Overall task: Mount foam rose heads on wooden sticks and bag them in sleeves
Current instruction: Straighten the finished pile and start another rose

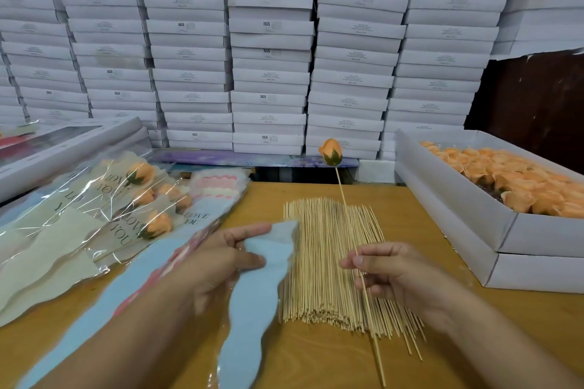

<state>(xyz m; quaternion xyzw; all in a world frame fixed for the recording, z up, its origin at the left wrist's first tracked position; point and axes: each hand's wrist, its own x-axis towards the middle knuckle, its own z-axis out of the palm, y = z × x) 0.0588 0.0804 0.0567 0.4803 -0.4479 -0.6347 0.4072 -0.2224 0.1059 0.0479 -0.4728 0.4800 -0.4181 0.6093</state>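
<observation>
Right hand (398, 275) pinching stick (363, 281) with rose (331, 151) on top, centre frame; left hand (218, 259) pinching blue sleeve (252, 309), lower centre, beside stick pile (325, 262).

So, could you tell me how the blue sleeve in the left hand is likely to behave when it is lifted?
Probably floppy: the blue sleeve is a thin flat film with wavy edges, pinched by the left hand near its top. Likely very light, and perhaps slippery, as the finished sleeves nearby show glossy reflections.
</observation>
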